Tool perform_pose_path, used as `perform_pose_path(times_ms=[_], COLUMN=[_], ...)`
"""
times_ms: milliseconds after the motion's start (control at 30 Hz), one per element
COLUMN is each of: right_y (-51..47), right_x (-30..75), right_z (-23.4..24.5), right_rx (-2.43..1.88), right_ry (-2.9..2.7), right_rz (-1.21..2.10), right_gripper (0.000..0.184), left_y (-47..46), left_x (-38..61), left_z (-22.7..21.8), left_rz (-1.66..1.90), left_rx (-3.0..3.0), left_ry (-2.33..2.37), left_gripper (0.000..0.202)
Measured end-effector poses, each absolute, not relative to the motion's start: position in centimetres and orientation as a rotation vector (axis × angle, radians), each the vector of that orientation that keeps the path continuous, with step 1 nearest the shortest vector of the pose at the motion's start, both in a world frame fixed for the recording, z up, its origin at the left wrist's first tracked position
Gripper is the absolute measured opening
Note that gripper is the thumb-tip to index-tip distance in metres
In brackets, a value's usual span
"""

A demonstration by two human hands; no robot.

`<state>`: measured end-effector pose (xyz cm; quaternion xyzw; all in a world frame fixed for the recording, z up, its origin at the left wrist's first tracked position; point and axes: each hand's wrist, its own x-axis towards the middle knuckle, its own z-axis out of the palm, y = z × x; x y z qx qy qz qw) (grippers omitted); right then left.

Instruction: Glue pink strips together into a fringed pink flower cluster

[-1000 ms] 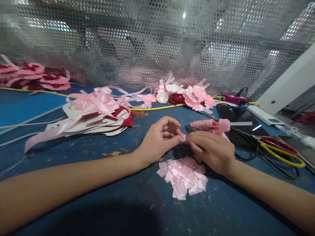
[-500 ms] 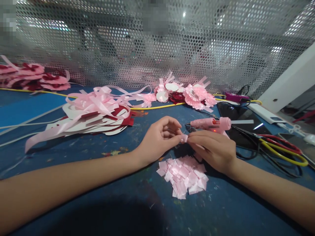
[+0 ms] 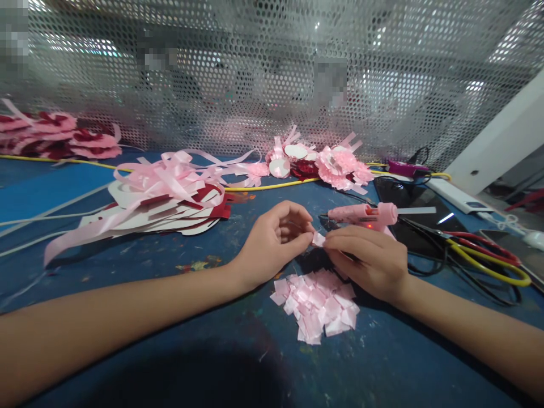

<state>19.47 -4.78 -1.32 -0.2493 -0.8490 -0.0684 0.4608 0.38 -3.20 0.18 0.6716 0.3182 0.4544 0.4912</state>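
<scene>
Pink scrap [image 3: 318,239], its ends hidden, is pinched in the fingers [image 3: 346,242] of left hand [image 3: 268,246] and right hand [image 3: 376,260].

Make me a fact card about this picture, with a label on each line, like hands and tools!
Left hand: pinching a small pink piece
Right hand: pinching the same piece
Pink pile: flat pieces on the blue table, nearer the viewer than the hands
Tools: pink glue gun, red light on; scissors with red and yellow handles
Left side: pink ribbon lying over white and red cut-outs
Back: metal screen full of holes
</scene>
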Motion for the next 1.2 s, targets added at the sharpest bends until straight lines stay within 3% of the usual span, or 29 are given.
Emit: perform_pose_path(times_ms=[300, 733, 1200], right_y=[-5.1, -5.2, -5.9], right_x=[19.4, 19.5, 19.1], right_z=[-0.7, -0.4, -0.2], right_rx=[-0.58, -0.554, -0.762], right_ry=[-2.048, -2.097, -2.002], right_rz=[-0.085, -0.064, 0.149], right_gripper=[0.018, 0.017, 0.013], left_y=[-3.5, -4.0, -3.7], left_x=[0.1, 0.0, -0.2], left_z=[0.3, 0.9, 0.7], left_rz=[1.056, 1.093, 1.114], left_rx=[1.914, 2.034, 2.051], left_ry=[0.749, 0.755, 0.721], left_gripper=[0.018, 0.002, 0.002])
